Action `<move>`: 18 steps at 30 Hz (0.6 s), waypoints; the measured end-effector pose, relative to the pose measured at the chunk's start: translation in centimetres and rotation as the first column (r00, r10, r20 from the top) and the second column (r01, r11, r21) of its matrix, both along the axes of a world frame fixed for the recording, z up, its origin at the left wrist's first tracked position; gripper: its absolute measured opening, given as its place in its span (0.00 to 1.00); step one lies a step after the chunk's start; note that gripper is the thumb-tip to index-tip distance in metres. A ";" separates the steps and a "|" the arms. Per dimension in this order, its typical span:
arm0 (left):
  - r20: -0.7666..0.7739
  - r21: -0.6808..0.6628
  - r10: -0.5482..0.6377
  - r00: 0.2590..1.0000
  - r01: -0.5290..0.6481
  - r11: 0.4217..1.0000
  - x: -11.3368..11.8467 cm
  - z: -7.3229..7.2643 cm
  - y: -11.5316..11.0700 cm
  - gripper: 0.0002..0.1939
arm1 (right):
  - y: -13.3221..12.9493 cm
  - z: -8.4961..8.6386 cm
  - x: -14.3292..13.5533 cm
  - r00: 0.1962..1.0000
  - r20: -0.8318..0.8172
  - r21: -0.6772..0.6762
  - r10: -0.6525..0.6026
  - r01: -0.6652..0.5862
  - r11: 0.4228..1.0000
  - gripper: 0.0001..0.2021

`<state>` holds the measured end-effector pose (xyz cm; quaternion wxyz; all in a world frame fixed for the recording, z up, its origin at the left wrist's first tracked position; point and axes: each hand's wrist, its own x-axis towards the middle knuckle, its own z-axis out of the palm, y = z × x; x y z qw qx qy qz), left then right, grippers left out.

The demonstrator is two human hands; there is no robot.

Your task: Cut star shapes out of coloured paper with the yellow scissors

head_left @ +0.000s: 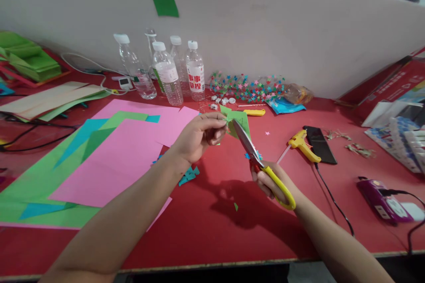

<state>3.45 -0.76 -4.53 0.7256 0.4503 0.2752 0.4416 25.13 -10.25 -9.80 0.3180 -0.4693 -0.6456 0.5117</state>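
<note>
My left hand [207,132] pinches the left edge of a small green paper [241,120] above the red table. Dark lines are drawn on this paper. In my right hand [270,182] are scissors [246,140] with yellow handles, their blades pointing up and left against the paper. The blades look nearly closed. Blue paper pieces [188,176] lie below my left hand, and a tiny green scrap [236,206] rests on the table under the scissors.
Pink sheets [113,163] and green and blue ones cover the left side. Plastic bottles [168,75] stand at the back. A yellow glue gun [303,146], a black phone [320,143] and a purple power strip [385,201] with cables lie to the right.
</note>
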 end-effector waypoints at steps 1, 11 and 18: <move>0.002 -0.008 -0.011 1.000 0.011 1.000 0.0 0.0 0.0 0.08 | 0.0 0.0 0.0 1.000 0.003 -0.002 -0.004 0.004 1.000 0.26; -0.085 0.024 0.010 0.996 -0.008 1.000 0.4 0.0 -0.3 0.10 | 0.1 0.3 0.0 0.999 0.045 0.016 -0.015 0.014 1.000 0.28; -0.295 0.328 0.215 0.931 -0.112 0.938 0.8 0.3 -1.0 0.07 | 0.2 0.3 -0.1 1.000 0.025 -0.008 -0.020 0.020 1.000 0.24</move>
